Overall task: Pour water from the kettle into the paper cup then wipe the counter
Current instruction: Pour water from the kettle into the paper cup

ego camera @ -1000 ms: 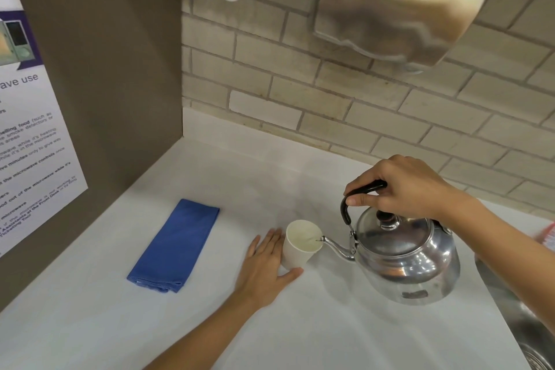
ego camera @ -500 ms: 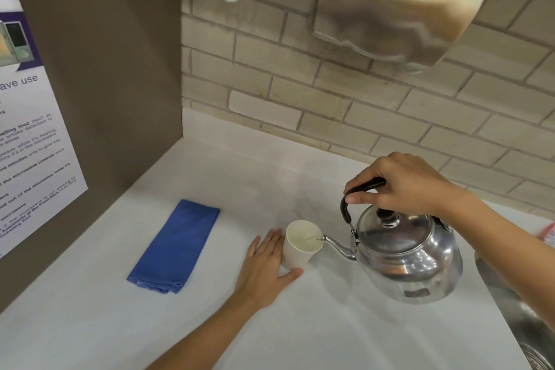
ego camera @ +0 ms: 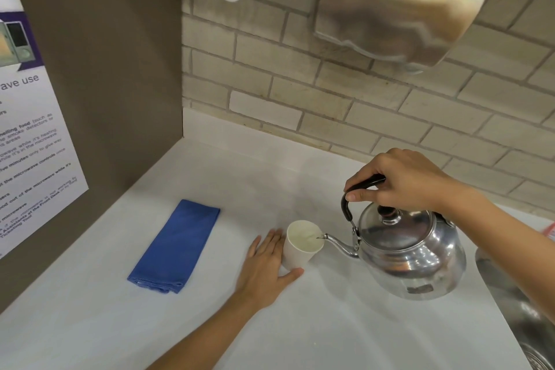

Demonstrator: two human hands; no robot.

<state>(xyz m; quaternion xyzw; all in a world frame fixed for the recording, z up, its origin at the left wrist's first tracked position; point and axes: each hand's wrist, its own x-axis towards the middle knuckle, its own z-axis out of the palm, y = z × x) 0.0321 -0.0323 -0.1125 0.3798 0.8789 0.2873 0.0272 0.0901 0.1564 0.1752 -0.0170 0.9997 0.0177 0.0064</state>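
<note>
A shiny metal kettle (ego camera: 411,255) hangs tilted above the white counter (ego camera: 330,324), its thin spout reaching over the rim of a white paper cup (ego camera: 301,245). My right hand (ego camera: 402,182) grips the kettle's black handle from above. Lying flat on the counter, my left hand (ego camera: 265,267) cradles the cup's base between thumb and fingers. A folded blue cloth (ego camera: 175,246) lies on the counter to the left of the cup, untouched.
A steel sink (ego camera: 522,309) drops away at the right edge. A brown side panel with a microwave notice (ego camera: 27,141) closes off the left. A steel hand dryer (ego camera: 399,6) hangs on the brick wall behind, above the kettle.
The kettle has risen slightly and tipped a little more toward the cup. My left hand and the cup have stayed where they were.
</note>
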